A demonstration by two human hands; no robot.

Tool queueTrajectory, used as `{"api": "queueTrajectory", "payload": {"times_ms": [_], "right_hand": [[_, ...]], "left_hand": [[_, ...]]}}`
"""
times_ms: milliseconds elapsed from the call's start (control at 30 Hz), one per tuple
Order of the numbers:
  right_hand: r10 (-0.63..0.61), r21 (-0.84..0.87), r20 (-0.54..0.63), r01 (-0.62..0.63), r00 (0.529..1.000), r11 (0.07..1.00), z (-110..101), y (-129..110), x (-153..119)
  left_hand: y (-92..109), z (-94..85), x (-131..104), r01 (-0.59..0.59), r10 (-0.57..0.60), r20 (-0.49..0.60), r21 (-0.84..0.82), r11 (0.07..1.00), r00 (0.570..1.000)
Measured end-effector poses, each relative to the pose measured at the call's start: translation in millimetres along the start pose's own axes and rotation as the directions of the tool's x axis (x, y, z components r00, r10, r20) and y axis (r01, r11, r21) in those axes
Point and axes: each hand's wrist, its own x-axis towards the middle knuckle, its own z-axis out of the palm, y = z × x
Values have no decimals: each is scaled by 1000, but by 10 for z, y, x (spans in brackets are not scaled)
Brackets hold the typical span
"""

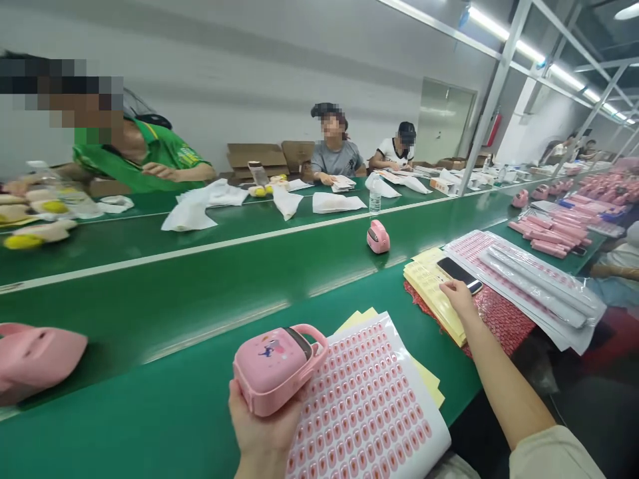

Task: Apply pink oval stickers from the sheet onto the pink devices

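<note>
My left hand [262,426] is closed around a pink rounded device with a loop handle [269,372], held tilted over the near bench. Its face bears a small printed picture, and a dark strip runs beside the handle. Below it lies a white sheet of pink oval stickers [369,399], on top of yellow sheets [433,380]. My right hand [456,296] is at a stack of yellow label sheets [432,283], thumb and finger pinched together by a dark phone [459,274]. Whatever is between those fingertips is too small to make out.
On the green conveyor [210,266] stand a pink device [378,237] and another at left [40,362]. Red bubble wrap [504,319], wrapped sticker sheets [534,279] and pink parts [549,229] lie right. Across sit several people near white bags [192,209] and a bottle [375,194].
</note>
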Motion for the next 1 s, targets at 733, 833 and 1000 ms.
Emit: {"api": "queueTrajectory", "payload": {"times_ms": [733, 833, 1000], "right_hand": [[-560, -99, 469, 671, 682, 735, 245, -237, -1198], [-592, 232, 720, 679, 362, 697, 304, -355, -1932], [-584, 339, 789, 658, 190, 672, 408, -458, -2579]], "left_hand": [[-32, -58, 139, 85, 19, 358, -274, 958, 933], [-38, -5, 133, 66, 66, 388, -319, 945, 919], [-30, 94, 100, 33, 101, 369, -341, 939, 924]]}}
